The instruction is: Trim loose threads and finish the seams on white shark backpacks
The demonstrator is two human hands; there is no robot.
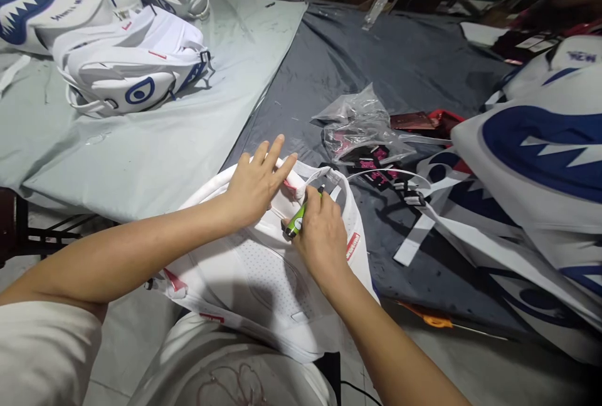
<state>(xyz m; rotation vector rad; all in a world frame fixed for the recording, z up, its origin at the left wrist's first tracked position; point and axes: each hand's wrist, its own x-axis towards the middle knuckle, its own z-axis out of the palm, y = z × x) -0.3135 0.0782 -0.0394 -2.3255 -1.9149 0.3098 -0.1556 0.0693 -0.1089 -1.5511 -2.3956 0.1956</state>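
A white backpack [273,280] with red tags and a dotted mesh panel lies across the table edge near my body. My left hand [256,186] rests flat on its upper part, fingers stretched out and spread. Closed in my right hand [324,230] is a green and black stick-shaped tool [296,221]; its exact kind is unclear, and my fingers hide part of it. The tool is just above the bag, beside a strap loop at the top. A red tag [289,188] shows between my two hands.
More white and blue backpacks are at the back left [136,73] and piled at the right [540,161]. A clear plastic bag [355,120] and black-pink pieces [376,164] lie ahead. A bottle [377,5] stands farther back, and an orange-handled item [435,320] is at the table's front edge.
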